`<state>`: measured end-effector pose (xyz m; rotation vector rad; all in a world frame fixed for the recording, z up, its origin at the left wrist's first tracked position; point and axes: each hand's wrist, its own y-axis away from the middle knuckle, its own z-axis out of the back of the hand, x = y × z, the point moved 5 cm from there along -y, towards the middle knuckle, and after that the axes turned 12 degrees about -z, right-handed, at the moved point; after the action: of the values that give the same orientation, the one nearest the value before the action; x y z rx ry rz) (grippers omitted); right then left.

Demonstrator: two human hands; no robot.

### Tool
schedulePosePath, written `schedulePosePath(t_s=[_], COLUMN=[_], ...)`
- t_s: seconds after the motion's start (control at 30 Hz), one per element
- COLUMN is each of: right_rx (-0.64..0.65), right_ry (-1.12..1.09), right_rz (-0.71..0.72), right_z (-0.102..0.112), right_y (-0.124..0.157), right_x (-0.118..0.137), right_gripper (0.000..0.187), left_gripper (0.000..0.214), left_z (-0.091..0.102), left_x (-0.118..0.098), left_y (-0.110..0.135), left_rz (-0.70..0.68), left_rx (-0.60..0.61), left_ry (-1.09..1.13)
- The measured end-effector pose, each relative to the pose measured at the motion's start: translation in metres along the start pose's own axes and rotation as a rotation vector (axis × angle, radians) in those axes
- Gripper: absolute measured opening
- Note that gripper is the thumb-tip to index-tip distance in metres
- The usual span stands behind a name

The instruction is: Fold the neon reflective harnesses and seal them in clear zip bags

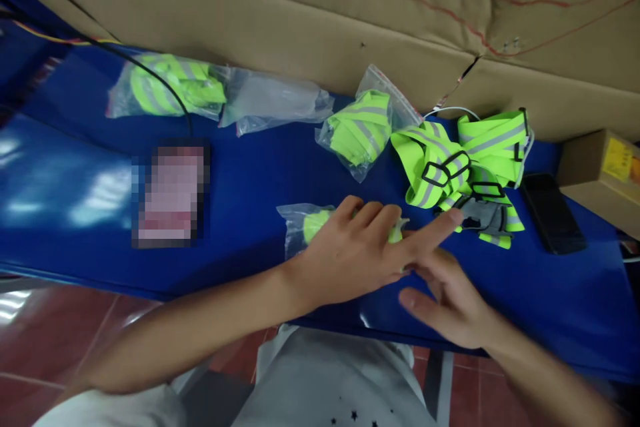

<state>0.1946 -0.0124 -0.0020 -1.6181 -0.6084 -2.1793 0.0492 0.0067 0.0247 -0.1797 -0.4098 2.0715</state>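
Observation:
My left hand point(365, 243) lies flat, fingers stretched out, pressing on a clear plastic bag point(300, 227) with a folded neon-green reflective strap inside, on the blue table point(250, 173). My right hand point(445, 297) sits just beneath and to the right of it, fingers loosely spread, at the bag's right end; what it touches is hidden by the left hand. A loose pile of neon-green reflective straps with black buckles point(465, 163) lies just beyond the fingertips.
Another bagged strap point(363, 130) lies at centre back, with two more bags point(170, 87) at back left. A black phone point(553, 213) is on the right, a cardboard box point(600, 170) beyond it. A blurred-out device point(173, 193) with a black cable sits left. Cardboard sheets line the back.

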Motion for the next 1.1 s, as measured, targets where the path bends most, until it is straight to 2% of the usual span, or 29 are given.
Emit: schedulePosePath(t_s=[0.1, 0.27, 0.37, 0.47, 0.53, 0.6, 0.7, 0.77, 0.87, 0.97, 1.1], right_rx=[0.045, 0.063, 0.146, 0.152, 0.089, 0.025, -0.091, -0.197, -0.259, -0.173, -0.031], right_ry=[0.101, 0.179, 0.349, 0.554, 0.628, 0.665, 0.685, 0.657, 0.57, 0.463, 0.192], right_rz=[0.153, 0.263, 0.254, 0.198, 0.216, 0.293, 0.405, 0.35, 0.101, -0.051, -0.185], right_z=[-0.009, -0.011, -0.021, -0.026, -0.022, -0.016, -0.005, 0.005, 0.016, 0.015, 0.01], right_y=[-0.005, -0.005, -0.002, -0.003, -0.004, -0.004, -0.002, -0.003, -0.007, -0.009, -0.011], right_x=[0.004, 0.006, 0.002, -0.005, -0.004, 0.0, 0.007, 0.006, -0.006, -0.013, -0.016], right_gripper=[0.039, 0.034, 0.026, 0.03, 0.041, 0.046, 0.029, 0.019, 0.023, 0.033, 0.045], left_gripper=[0.072, 0.069, 0.066, 0.067, 0.073, 0.091, 0.117, 0.119, 0.117, 0.112, 0.096], left_z=[-0.001, 0.001, -0.001, 0.001, 0.006, 0.014, 0.017, 0.013, 0.006, -0.002, -0.012], left_x=[-0.008, -0.017, -0.033, -0.039, -0.031, -0.012, 0.024, 0.045, 0.065, 0.072, 0.064], left_y=[-0.003, -0.008, -0.01, -0.01, -0.009, -0.007, -0.005, -0.005, -0.005, -0.003, 0.001], left_rz=[-0.128, -0.196, -0.331, -0.396, -0.355, -0.269, -0.14, -0.097, -0.043, -0.001, -0.019], left_rx=[0.054, 0.075, 0.044, 0.12, 0.205, 0.274, 0.374, 0.433, 0.454, 0.434, 0.373], left_ry=[-0.062, -0.089, -0.068, -0.003, 0.073, 0.142, 0.238, 0.28, 0.271, 0.275, 0.251])
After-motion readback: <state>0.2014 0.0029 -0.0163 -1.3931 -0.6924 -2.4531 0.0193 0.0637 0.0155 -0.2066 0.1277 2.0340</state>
